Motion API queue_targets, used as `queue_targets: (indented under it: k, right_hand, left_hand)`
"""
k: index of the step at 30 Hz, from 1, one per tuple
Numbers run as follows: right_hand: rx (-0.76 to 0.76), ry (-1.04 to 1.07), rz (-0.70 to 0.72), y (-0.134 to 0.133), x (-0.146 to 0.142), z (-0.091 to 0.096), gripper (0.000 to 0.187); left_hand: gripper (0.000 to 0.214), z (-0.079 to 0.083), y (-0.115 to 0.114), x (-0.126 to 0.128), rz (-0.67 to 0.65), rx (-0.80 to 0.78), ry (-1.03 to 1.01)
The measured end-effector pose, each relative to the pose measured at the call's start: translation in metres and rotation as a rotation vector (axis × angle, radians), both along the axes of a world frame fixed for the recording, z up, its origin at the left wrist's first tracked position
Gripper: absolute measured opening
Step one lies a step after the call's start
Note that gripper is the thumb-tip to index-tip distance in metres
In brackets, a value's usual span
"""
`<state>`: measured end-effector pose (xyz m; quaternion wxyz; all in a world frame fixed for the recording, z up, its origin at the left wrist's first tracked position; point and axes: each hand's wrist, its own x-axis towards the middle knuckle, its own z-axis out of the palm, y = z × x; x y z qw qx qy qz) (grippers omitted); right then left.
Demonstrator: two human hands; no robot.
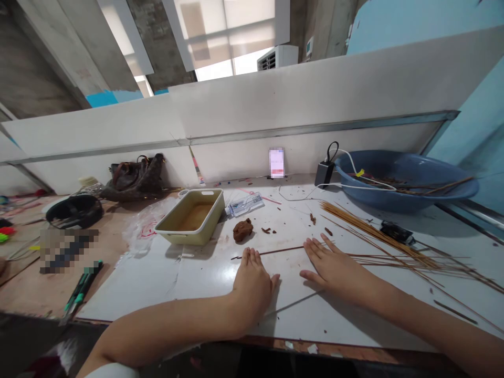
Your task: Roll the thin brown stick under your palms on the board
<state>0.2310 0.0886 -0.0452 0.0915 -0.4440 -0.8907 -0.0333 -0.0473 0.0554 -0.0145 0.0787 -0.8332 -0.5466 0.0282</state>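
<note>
One thin dark stick (281, 250) is laid across the white tabletop (220, 287), its left tip bared and its right end hard to make out. It is covered at two places by fingertips: near its left end by the left hand (254, 273), at four o'clock of one brown lump (243, 230), and farther right by the right hand (331, 265). Both hands are held flat, palms down, fingers extended and thumbs set apart; nothing is pinched. Outward from the stick, one rectangular tub (189, 238) is seen towards ten o'clock, one phone (276, 163) at twelve — its screen blurred — and one blue basin (409, 197) at two, its contents hard to identify. At three o'clock, pale thin sticks (354, 223) are bundled, too overlapped to be counted. Both forearms are cut off by the frame.
</note>
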Motion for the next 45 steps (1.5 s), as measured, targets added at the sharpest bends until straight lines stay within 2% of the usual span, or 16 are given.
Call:
queue_targets:
  k: [2,6,8,13,17,19,21,23,25,31,37,42,45]
  right_hand:
    - [0.003,-0.003,-0.002,0.002,0.001,0.0,0.089]
    - [-0.07,-0.016,-0.039,0.013,-0.002,0.014,0.084]
    - [-0.093,-0.025,-0.041,0.014,-0.003,0.019,0.086]
    - [-0.051,-0.023,-0.025,-0.004,0.0,0.011,0.092]
    - [0.002,-0.027,-0.012,-0.016,-0.002,0.007,0.091]
    - [0.028,-0.013,0.008,-0.018,-0.006,0.01,0.089]
    - [0.045,0.006,0.046,-0.019,-0.012,0.014,0.084]
    - [0.037,0.028,0.096,-0.017,-0.018,0.018,0.079]
    - [-0.002,0.048,0.142,-0.013,-0.025,0.021,0.076]
    - [-0.131,0.062,0.153,-0.009,-0.033,0.022,0.08]
    - [-0.082,0.076,0.149,-0.014,-0.03,0.011,0.078]
    - [-0.124,0.089,0.116,0.0,-0.032,0.015,0.078]
    - [-0.113,0.09,0.123,-0.005,-0.031,0.013,0.081]
  left_hand:
    - [0.069,0.0,0.003,0.0,0.01,0.008,-0.024]
    - [0.073,0.008,0.018,0.005,0.11,-0.014,0.006]
    - [0.072,0.01,0.019,0.005,0.111,-0.025,0.036]
    - [0.065,-0.002,0.0,-0.001,0.027,-0.005,0.052]
    - [0.068,0.0,-0.009,0.002,0.064,0.05,0.041]
    - [0.072,0.008,-0.008,0.006,0.012,0.07,0.008]
    - [0.073,0.017,-0.005,0.01,-0.118,0.061,-0.048]
    - [0.073,0.024,-0.001,0.013,-0.244,0.014,-0.106]
    - [0.072,0.026,0.003,0.016,-0.289,-0.048,-0.14]
    - [0.072,0.018,0.005,0.018,-0.262,-0.094,-0.151]
    - [0.075,0.013,0.002,0.018,-0.292,-0.088,-0.122]
    - [0.073,0.015,0.014,0.017,-0.226,-0.07,-0.158]
    - [0.073,0.013,0.007,0.015,-0.231,-0.071,-0.149]
